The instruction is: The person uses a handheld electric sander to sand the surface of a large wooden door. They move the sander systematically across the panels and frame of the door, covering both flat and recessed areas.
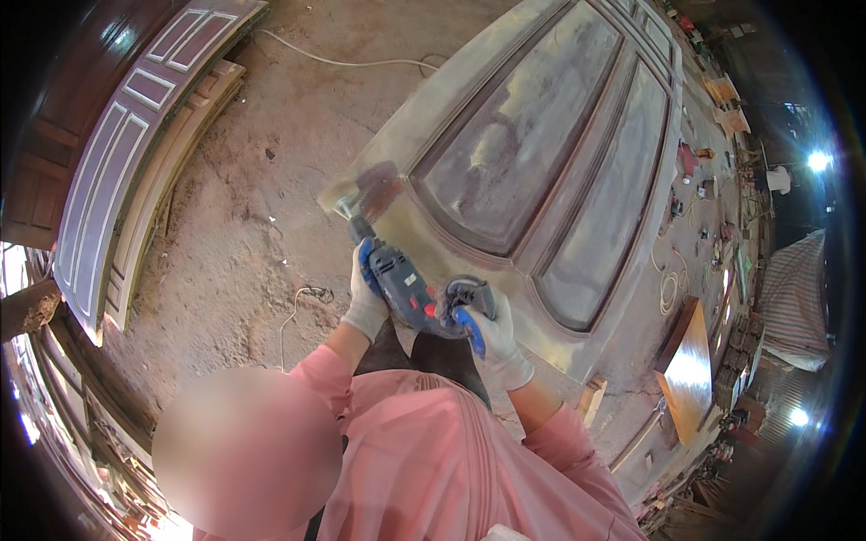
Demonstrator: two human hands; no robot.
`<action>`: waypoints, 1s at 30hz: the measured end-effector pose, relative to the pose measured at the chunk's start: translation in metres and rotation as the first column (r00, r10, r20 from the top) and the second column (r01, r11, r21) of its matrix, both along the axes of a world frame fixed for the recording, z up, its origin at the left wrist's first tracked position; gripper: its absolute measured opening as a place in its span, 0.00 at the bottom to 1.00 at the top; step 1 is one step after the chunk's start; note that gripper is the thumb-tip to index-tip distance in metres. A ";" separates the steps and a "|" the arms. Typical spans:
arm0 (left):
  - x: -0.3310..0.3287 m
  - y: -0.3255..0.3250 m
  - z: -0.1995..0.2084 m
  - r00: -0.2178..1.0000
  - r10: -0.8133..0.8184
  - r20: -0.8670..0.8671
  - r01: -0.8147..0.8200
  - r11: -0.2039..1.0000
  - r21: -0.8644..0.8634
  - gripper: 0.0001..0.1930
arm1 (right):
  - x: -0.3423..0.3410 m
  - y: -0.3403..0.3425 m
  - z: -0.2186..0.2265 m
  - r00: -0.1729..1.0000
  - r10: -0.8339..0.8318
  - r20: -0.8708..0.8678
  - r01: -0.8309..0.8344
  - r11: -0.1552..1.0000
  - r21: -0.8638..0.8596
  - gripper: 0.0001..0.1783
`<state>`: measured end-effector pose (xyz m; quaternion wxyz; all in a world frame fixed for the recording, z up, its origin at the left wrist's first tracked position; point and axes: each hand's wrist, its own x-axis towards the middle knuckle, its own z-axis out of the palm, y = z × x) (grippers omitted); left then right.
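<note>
A dark grey power drill [406,287] with red buttons is between my hands. My left hand [364,296], in a white glove with blue coating, is closed round the front of its body. My right hand [496,341], gloved the same way, wraps round the rear handle. The drill's round pale head [346,206] meets the near left corner of a large panelled wooden door [492,171]. A reddish-brown patch [381,183] shows beside the head, while much of the door's surface is pale and dusty.
Several panelled doors [108,185] lean at the left. A pale cable [361,63] runs over the dusty floor [230,230] beyond. At the right are a coiled cord [668,290], a glossy wooden board [687,370] and scattered tools. A small wood block [591,399] lies near the door's near edge.
</note>
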<state>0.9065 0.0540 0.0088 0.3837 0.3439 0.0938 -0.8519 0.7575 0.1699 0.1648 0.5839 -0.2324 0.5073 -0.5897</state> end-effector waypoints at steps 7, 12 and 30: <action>-0.015 -0.034 -0.002 1.000 -0.011 -0.008 0.011 1.000 -0.023 0.22 | -0.015 -0.036 0.003 0.995 -0.016 -0.094 0.026 0.994 0.104 0.17; 0.004 -0.025 -0.005 1.000 0.016 0.010 -0.016 1.000 0.007 0.22 | -0.001 -0.029 -0.005 1.000 0.007 0.016 -0.008 1.000 0.029 0.17; -0.035 0.026 0.023 0.957 -0.280 -0.081 0.287 0.954 0.092 0.22 | -0.008 0.062 0.012 0.942 -0.332 -0.044 0.334 0.932 0.139 0.22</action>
